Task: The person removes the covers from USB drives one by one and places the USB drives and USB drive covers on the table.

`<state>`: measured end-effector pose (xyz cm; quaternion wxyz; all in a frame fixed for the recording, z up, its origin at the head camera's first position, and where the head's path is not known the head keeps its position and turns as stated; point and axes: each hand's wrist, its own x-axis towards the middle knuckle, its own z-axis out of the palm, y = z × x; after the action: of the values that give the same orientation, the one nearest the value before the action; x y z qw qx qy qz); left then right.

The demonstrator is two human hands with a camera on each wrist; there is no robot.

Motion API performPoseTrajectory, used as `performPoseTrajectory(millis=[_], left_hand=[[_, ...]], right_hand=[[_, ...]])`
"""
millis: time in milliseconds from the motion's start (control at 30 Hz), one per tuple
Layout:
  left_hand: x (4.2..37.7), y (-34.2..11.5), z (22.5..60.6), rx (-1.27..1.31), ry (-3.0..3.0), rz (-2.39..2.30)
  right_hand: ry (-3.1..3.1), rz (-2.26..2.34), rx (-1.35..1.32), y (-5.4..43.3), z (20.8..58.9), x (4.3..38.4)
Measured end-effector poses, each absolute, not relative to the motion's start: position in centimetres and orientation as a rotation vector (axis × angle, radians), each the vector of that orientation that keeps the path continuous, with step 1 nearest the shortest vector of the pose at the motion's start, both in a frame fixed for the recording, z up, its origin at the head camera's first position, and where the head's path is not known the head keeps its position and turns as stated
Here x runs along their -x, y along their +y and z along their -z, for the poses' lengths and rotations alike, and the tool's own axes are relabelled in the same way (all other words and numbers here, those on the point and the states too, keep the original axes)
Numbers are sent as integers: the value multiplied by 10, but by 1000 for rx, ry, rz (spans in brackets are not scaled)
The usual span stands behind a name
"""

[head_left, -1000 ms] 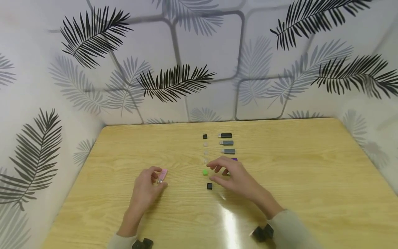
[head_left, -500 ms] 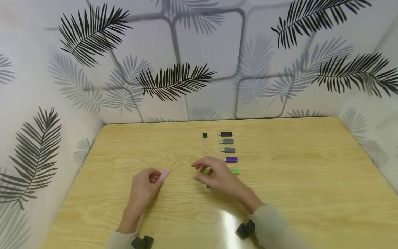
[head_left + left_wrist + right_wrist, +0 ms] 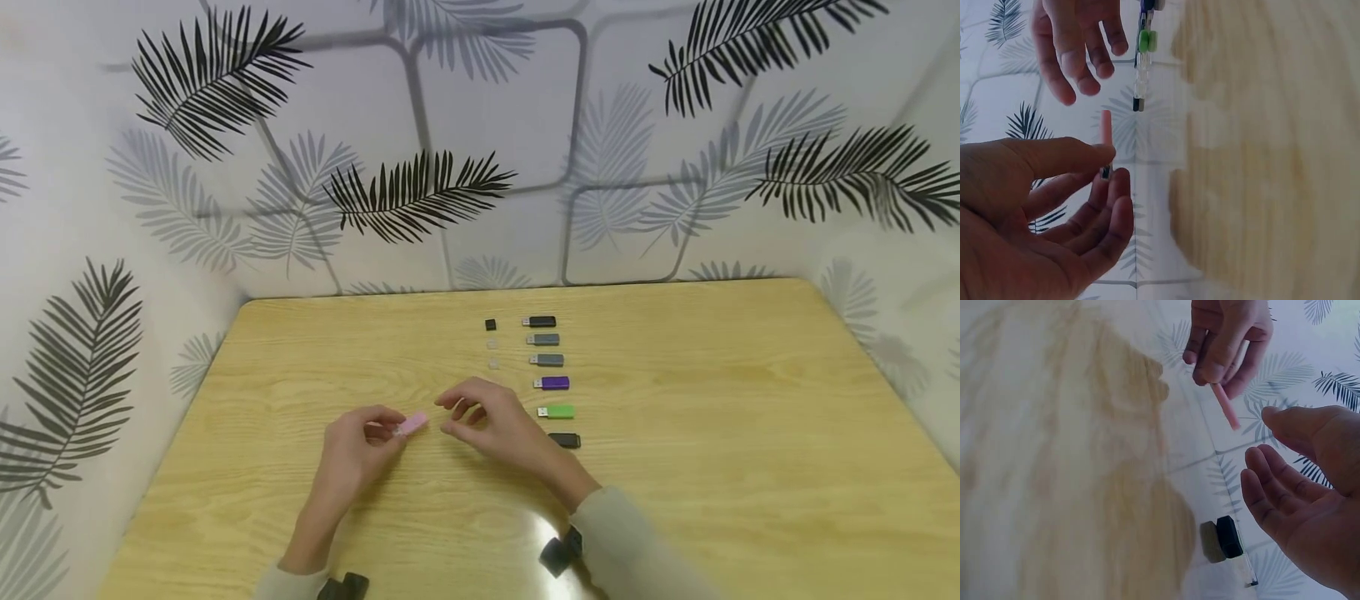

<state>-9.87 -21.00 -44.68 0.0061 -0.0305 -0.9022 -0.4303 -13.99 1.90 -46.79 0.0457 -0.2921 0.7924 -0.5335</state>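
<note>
A pink USB flash drive [image 3: 414,423] is pinched between the thumb and fingers of my left hand [image 3: 352,450]. I hold it near its metal plug, and the pink body points toward the other hand. In the left wrist view the pink body [image 3: 1106,125] sticks out past my thumb. My right hand [image 3: 498,427] faces it from the right, fingers loosely bent and thumb apart. A gap shows between these fingers and the drive [image 3: 1226,407] in the right wrist view.
On the wooden table [image 3: 712,417], a column of uncapped flash drives includes a purple one [image 3: 553,383], a green one [image 3: 558,412] and a black one [image 3: 566,440]. Left of them lie a black cap [image 3: 491,325] and clear caps [image 3: 492,364]. My right hand hides the nearer caps.
My left hand has taken the pink flash drive between thumb and fingers and turned its body rightward. My right hand has moved left, past the caps, toward it.
</note>
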Motion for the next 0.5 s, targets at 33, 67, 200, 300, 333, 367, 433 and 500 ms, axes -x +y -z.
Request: performPoseTrajectory(millis=[33,67,200,300,333,367,433,500], left_hand=[[98,-209,446,109,-2810,1370],[98,-207,445,119,-2797,1392],[98,-202,443,155,-2751,1470],[98,-199,443,189,-2722,1517],[98,-198,443,207,-2713,1522],[98,-197,442,227,-2701,1524],[98,-195,442,272,-2666,1533],[99,-193,442,321,-2628,1540]], right_hand=[[2411,1635,887,17,467,140],[2408,1639,881,16,467,140],[2407,1638,851,12,465,139],[2410,1631,827,11,465,139],[2409,1632,821,11,465,138],[2411,1632,813,12,465,138],[2410,1640,788,13,465,138],[2403,1659,749,15,466,138]])
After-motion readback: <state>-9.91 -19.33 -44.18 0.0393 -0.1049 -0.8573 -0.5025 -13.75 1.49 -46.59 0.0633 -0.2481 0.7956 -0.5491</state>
